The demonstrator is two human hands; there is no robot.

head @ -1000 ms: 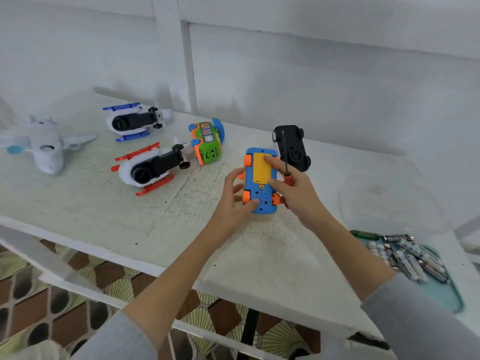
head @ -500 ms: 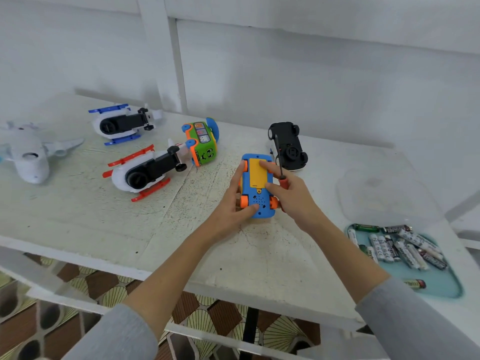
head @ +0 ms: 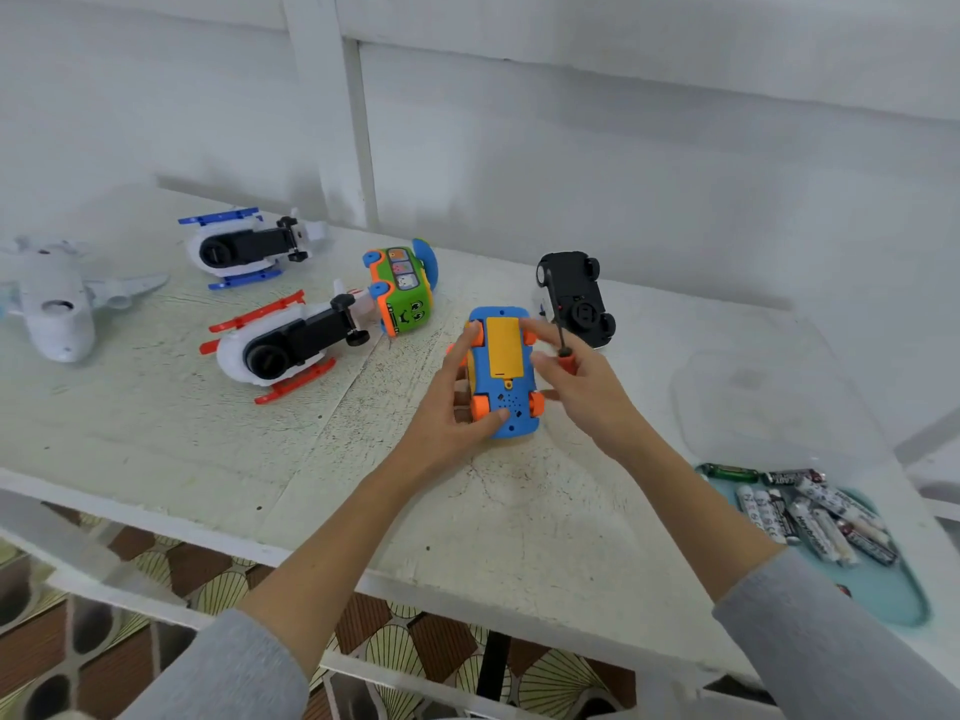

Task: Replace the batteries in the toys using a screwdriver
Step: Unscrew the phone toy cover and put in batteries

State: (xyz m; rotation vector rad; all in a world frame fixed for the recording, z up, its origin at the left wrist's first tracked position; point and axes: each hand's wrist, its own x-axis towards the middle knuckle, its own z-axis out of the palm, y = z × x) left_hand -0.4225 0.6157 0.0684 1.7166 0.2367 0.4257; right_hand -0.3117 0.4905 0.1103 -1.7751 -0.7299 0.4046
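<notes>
A blue toy car [head: 506,402] with orange wheels lies upside down on the white table [head: 156,433], its yellow battery cover [head: 502,346] facing up. My left hand [head: 451,413] grips the car's left side, thumb on its near end. My right hand [head: 582,387] holds a small screwdriver [head: 565,350] with an orange handle, its shaft pointing up and away, while its fingers touch the car's right side. Loose batteries [head: 815,517] lie on a teal tray [head: 883,589] at the right.
A black toy car [head: 576,298] lies upside down behind the blue one. A green toy bus [head: 402,291], two toy helicopters [head: 291,345] [head: 244,246] and a white toy plane [head: 57,304] lie at the left. A clear lid [head: 763,402] sits at the right.
The view has dropped slightly. My hands have stayed on the blue car, and my right fingers have shifted from the yellow cover toward the car's right edge.
</notes>
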